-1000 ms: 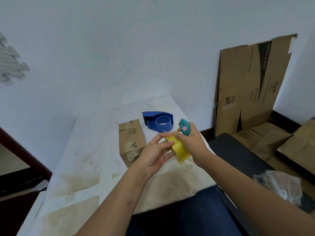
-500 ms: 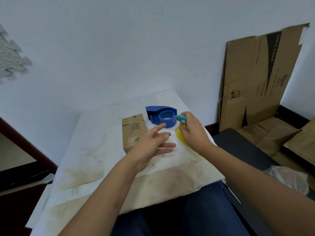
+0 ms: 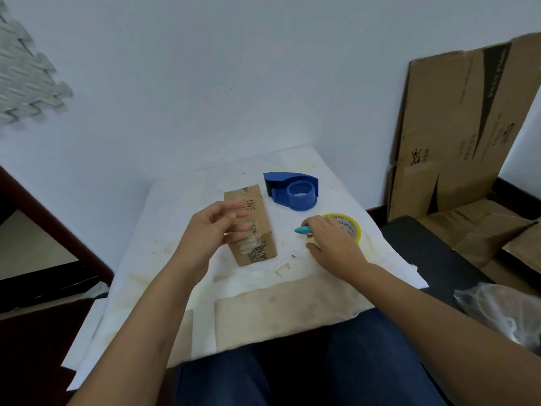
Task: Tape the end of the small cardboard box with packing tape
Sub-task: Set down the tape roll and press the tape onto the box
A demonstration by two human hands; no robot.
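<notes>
One white, stained surface (image 3: pixel 181 259) carried every item listed. Flattened cardboard sheets (image 3: pixel 456 133) leaned against the wall at right. Small cardboard box (image 3: pixel 257 212) lay near the surface's middle, printed lettering on top. Blue tape dispenser (image 3: pixel 295 190) sat just beyond it, apart. Yellow tape roll (image 3: pixel 349 227) lay flat to the right. Left hand (image 3: pixel 210 232) hovered over the box's near end, fingers loosely curled, pinching a clear tape strip. Right hand (image 3: pixel 330 241) rested on the roll, closed around a teal cutter (image 3: pixel 303 230).
</notes>
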